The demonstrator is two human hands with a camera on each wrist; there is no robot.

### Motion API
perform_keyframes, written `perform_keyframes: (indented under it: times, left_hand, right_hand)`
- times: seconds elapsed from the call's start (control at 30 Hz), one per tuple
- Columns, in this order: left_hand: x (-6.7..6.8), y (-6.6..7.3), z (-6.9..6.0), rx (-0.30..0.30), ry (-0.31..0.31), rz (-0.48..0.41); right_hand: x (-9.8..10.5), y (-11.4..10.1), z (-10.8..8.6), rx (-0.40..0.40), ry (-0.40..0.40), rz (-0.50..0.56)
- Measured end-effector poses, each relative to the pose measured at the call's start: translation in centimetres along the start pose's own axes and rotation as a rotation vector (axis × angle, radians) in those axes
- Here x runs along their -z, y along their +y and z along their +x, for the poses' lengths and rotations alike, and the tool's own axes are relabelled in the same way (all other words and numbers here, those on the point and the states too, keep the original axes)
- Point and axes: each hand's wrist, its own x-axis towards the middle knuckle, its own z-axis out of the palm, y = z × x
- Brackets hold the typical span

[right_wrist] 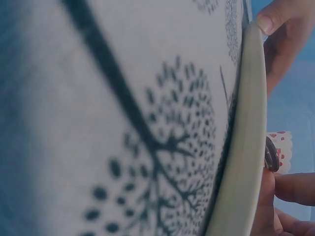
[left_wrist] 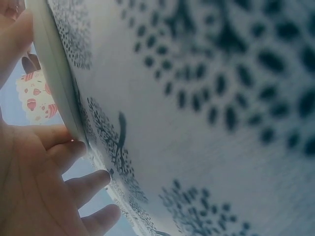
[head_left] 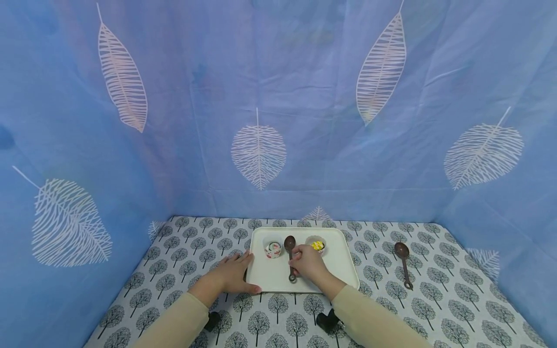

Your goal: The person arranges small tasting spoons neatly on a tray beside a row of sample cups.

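Observation:
A cream tray lies on the cloth in the head view. My left hand rests at its left edge, fingers spread, with the thumb by the near left corner. Over the tray, my right hand pinches the handle of a dark brown spoon. The spoon's bowl points away from me, between two small cups. The left one is a white patterned paper cup; the right cup holds yellow pieces. In the right wrist view, part of the spoon shows above the tray rim.
A second brown spoon lies on the tree-print tablecloth, to the right of the tray. Blue curtains with white leaf prints enclose the table's back and sides. Dark straps or devices show by both wrists.

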Motion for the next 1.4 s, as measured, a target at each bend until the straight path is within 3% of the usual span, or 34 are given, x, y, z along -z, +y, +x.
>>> perform_keyframes:
  times: [0.47, 0.97, 1.4]
  left_hand:
    - [-0.13, -0.13, 0.23, 0.014, -0.006, 0.003]
    - [0.2, 0.11, -0.04, 0.015, -0.012, -0.017]
    - [-0.04, 0.01, 0.18, 0.013, -0.02, -0.009]
  right_hand:
    - [-0.25, 0.07, 0.39, -0.035, 0.003, -0.029]
    - [-0.07, -0.41, 0.41, -0.039, 0.005, -0.147]
    - [-0.09, -0.3, 0.48, -0.05, -0.004, -0.167]
